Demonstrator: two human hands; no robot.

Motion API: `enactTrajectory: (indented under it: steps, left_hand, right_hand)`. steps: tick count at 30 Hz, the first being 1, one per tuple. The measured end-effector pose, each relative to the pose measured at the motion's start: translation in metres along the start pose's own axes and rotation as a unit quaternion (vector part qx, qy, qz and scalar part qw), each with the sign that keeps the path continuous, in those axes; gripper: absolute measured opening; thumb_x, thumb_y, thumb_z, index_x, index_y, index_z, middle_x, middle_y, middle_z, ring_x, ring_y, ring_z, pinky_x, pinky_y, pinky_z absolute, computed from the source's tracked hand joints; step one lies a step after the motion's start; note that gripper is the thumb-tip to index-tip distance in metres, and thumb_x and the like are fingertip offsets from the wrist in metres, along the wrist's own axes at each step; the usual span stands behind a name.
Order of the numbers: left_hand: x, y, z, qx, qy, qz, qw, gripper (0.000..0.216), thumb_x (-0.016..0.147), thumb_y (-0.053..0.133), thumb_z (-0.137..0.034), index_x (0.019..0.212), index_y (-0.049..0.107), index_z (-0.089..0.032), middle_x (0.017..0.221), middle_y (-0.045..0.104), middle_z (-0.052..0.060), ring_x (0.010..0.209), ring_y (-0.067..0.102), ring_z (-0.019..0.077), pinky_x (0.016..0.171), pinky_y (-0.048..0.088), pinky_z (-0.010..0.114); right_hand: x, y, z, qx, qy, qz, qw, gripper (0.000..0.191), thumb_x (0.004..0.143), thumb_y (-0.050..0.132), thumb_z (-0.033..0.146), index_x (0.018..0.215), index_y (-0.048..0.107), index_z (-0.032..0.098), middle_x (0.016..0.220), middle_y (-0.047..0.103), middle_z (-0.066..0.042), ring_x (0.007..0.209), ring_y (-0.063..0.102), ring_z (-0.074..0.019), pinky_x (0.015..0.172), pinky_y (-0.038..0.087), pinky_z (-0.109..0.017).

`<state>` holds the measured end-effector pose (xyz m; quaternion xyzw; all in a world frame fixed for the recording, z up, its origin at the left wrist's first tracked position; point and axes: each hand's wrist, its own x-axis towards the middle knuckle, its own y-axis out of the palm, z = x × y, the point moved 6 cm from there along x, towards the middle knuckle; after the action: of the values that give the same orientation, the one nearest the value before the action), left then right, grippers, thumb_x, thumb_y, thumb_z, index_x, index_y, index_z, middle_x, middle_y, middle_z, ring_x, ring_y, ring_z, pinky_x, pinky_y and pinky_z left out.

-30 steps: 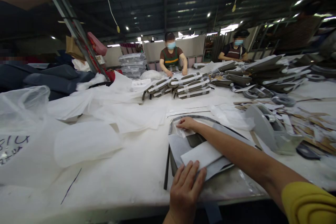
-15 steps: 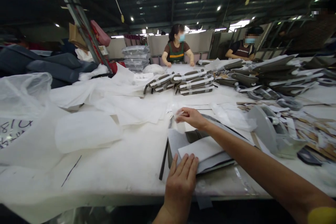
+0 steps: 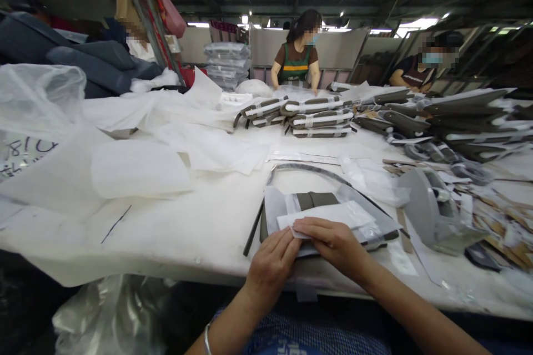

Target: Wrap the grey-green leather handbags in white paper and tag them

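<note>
Both hands meet at the near edge of the white table [image 3: 175,233]. The left hand [image 3: 270,266] and the right hand [image 3: 333,244] pinch the near edge of a thin white sheet [image 3: 328,215] between their fingertips — fingers closed on it, not spread wide. The sheet lies on top of a flat grey-brown bag piece [image 3: 318,199], with a clear plastic sleeve [image 3: 375,224] tucked around it and a thin curved strap [image 3: 308,169] arching behind. The sheet looks very light and floppy, so it would likely bend or crease if pulled hard; holding it at two spots along the edge, as the hands do, looks like the best way. The plastic looks slippery. The bag piece under it seems stiffer and flat. To the right stands a grey tape holder [image 3: 433,211]. Far left, a clear plastic bag [image 3: 29,122] has dark handwriting — it looks like numbers, maybe "810" and "18", but I cannot read it for sure. No brand shows.
</note>
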<state>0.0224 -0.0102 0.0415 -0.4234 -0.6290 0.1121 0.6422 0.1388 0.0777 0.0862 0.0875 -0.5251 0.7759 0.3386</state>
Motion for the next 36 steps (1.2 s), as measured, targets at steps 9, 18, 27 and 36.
enactTrajectory:
  steps: [9, 18, 27, 36]
  left_hand:
    - [-0.006, -0.001, 0.008, -0.035, -0.040, -0.037, 0.998, 0.044, 0.100, 0.046, -0.040, 0.134, 0.053, -0.012, 0.128, 0.065, 0.014, 0.119, 0.061, 0.0222, 0.099, 0.054, 0.034]
    - [-0.002, -0.004, 0.000, -0.004, 0.019, -0.011, 1.000, 0.041, 0.101, 0.045, -0.031, 0.137, 0.054, -0.012, 0.139, 0.060, 0.006, 0.133, 0.050, 0.0255, 0.104, 0.051, 0.040]
    - [-0.005, -0.002, -0.001, 0.016, 0.018, -0.017, 1.000, 0.037, 0.099, 0.050, -0.021, 0.135, 0.056, -0.016, 0.136, 0.062, 0.005, 0.134, 0.050, 0.0230, 0.107, 0.051, 0.039]
    - [-0.006, -0.005, -0.004, 0.020, 0.026, -0.015, 0.999, 0.037, 0.099, 0.048, -0.019, 0.135, 0.056, -0.015, 0.136, 0.062, 0.006, 0.133, 0.051, 0.0225, 0.107, 0.050, 0.038]
  right_hand:
    - [-0.021, -0.003, 0.023, -0.072, -0.136, -0.066, 0.986, 0.040, 0.091, 0.046, 0.002, 0.119, 0.067, 0.021, 0.109, 0.076, -0.006, 0.102, 0.072, -0.0165, 0.098, 0.057, -0.035]
    - [0.021, -0.033, 0.003, -0.087, -0.020, -0.027, 0.996, 0.018, 0.097, 0.056, 0.028, 0.094, 0.072, 0.021, 0.086, 0.078, -0.001, 0.076, 0.074, -0.0142, 0.075, 0.057, -0.022]
    - [0.076, 0.031, -0.070, -0.195, 0.081, 0.247, 0.946, 0.029, 0.099, 0.046, 0.026, 0.099, 0.073, 0.017, 0.105, 0.076, -0.012, 0.101, 0.070, -0.0252, 0.102, 0.042, -0.041]
    - [0.074, 0.039, -0.052, -0.152, 0.032, 0.273, 0.949, 0.036, 0.101, 0.037, 0.025, 0.107, 0.071, 0.016, 0.121, 0.071, -0.012, 0.115, 0.064, -0.0241, 0.111, 0.035, -0.048]
